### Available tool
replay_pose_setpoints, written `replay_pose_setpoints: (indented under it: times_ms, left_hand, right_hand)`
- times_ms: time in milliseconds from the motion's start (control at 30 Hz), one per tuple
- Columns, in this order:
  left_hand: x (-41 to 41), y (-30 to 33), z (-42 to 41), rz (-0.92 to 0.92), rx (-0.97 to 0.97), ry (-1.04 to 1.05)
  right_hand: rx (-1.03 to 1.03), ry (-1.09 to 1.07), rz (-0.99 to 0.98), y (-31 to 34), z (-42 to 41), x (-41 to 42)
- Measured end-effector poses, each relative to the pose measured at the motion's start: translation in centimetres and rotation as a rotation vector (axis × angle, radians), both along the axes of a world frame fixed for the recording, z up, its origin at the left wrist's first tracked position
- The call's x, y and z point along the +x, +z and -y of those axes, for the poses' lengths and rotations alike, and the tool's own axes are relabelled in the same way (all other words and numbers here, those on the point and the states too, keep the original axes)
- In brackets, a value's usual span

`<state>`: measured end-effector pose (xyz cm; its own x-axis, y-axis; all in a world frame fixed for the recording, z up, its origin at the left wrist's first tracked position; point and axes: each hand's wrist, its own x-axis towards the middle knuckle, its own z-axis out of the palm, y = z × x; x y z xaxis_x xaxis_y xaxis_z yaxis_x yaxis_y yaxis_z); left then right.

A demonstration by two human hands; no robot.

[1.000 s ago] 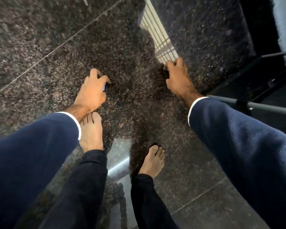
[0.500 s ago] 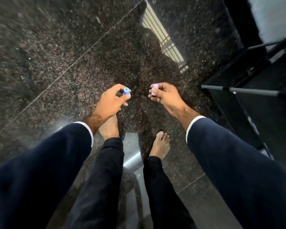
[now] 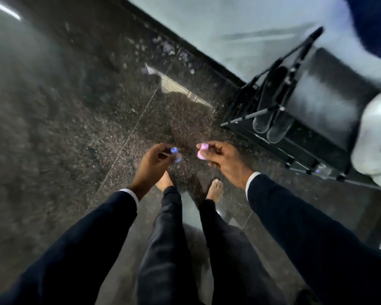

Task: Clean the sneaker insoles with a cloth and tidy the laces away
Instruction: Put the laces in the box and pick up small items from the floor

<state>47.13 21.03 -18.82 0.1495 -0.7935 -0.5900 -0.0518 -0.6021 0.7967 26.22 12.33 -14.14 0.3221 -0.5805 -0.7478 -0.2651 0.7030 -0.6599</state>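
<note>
I stand barefoot on a dark speckled stone floor. My left hand [image 3: 153,160] pinches a small blue piece [image 3: 174,150] at its fingertips. My right hand [image 3: 223,160] pinches a small pink piece [image 3: 202,151]. The two hands hover close together above my feet. Two dark insoles [image 3: 271,111] lie side by side on a black shoe rack [image 3: 251,116] at the right. No cloth and no laces show in view.
A black box-like surface [image 3: 323,95] sits on the rack behind the insoles. A white object [image 3: 374,139] fills the right edge. A pale wall [image 3: 218,25] runs behind the floor's dark skirting.
My hands rose from the floor, each with a small piece pinched in it. The view swung up and right, and the rack with the insoles came into sight.
</note>
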Motion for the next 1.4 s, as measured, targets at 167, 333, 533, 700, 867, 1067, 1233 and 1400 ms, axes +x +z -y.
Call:
replay_pose_setpoints:
  times_ms: [167, 333, 533, 700, 867, 1067, 1233, 1400]
  left_hand:
    - [-3.2, 10.2, 1.5, 0.036, -0.062, -0.167]
    - [-9.8, 16.1, 2.8, 0.043, -0.085, -0.256]
    - [-24.0, 21.8, 1.7, 0.029, -0.214, -0.468]
    - [-38.0, 25.3, -0.8, -0.018, -0.261, -0.661]
    - [-49.2, 26.6, -1.9, -0.020, -0.334, -0.819]
    - [-59.0, 24.4, -0.5, -0.001, -0.346, -0.925]
    - [-66.6, 21.3, 2.5, -0.005, -0.313, -0.971]
    - [-73.0, 17.7, 6.0, 0.037, -0.238, -0.999]
  right_hand:
    - [-0.125, -0.097, 0.046, 10.5, -2.7, -4.4]
    - [-0.231, -0.364, 0.061, 16.2, -6.3, -12.9]
    - [-0.306, -0.660, 0.099, 19.1, -13.2, -26.4]
    - [-0.349, -0.813, 0.090, 20.4, -20.0, -38.2]
    - [-0.353, -0.945, 0.055, 20.8, -23.7, -47.6]
    - [-0.340, -1.009, -0.064, 19.4, -23.3, -56.4]
    - [-0.314, -1.007, -0.218, 18.1, -20.4, -63.8]
    - [-0.216, -0.961, -0.322, 15.0, -15.8, -70.8]
